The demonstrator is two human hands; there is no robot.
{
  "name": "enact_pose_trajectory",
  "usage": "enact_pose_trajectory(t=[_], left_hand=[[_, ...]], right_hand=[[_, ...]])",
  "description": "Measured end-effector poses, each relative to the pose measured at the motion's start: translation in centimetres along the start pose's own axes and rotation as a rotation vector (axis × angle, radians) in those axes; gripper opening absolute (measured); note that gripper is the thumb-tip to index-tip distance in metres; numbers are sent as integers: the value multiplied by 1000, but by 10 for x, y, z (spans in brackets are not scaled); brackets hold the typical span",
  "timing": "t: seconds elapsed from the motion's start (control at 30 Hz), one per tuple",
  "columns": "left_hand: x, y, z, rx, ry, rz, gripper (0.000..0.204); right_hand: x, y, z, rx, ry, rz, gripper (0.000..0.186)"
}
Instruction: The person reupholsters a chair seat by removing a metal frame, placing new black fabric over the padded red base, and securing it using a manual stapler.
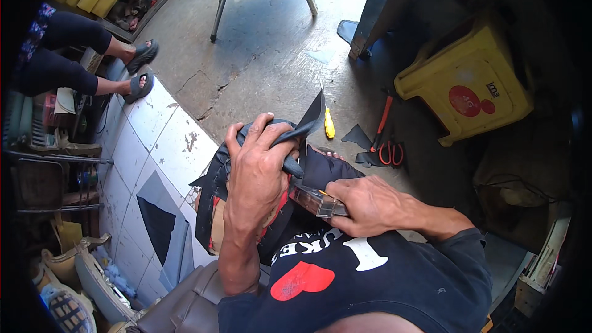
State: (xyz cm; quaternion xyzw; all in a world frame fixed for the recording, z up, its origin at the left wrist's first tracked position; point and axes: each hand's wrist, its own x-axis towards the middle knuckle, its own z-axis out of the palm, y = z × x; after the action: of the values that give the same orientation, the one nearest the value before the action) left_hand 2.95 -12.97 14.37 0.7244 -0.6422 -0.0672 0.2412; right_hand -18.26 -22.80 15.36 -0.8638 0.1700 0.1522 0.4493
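My left hand [258, 163] is closed over a padded piece wrapped in black vinyl [213, 176], which looks like a seat and rests on my lap. Its fingers pull the vinyl's edge over, and a loose pointed flap [313, 114] stands up beyond them. Tan and red material shows along the piece's near side, below my wrist. In my closed right hand [369, 205] is a metal staple gun [313, 201], its nose pointing left toward the wrapped piece. Whether the nose touches the vinyl is hard to tell.
On the floor ahead lie a yellow screwdriver [329, 124], orange-handled scissors [391, 153], a long orange-handled tool [383, 122] and black scraps [356, 137]. A yellow plastic stool [475, 77] is at right. Another person's sandalled feet [139, 86] are at left, near grey offcuts [176, 243] on white tiles.
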Motion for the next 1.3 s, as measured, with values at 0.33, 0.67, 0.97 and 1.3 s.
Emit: enact_pose_trajectory(t=[0.33, 0.67, 0.97, 1.3], left_hand=[[-1, -4, -2, -74, 21, 27, 20], [10, 27, -3, 37, 32, -68, 49], [10, 19, 12, -55, 202, -112, 21], [6, 4, 8, -128, 238, -87, 23]], right_hand=[[4, 31, -18, 172, -74, -177, 34], [-31, 77, -39, 185, 102, 70, 38], [-7, 77, -41, 265, 158, -220, 41], [25, 24, -73, -52, -32, -43, 33]])
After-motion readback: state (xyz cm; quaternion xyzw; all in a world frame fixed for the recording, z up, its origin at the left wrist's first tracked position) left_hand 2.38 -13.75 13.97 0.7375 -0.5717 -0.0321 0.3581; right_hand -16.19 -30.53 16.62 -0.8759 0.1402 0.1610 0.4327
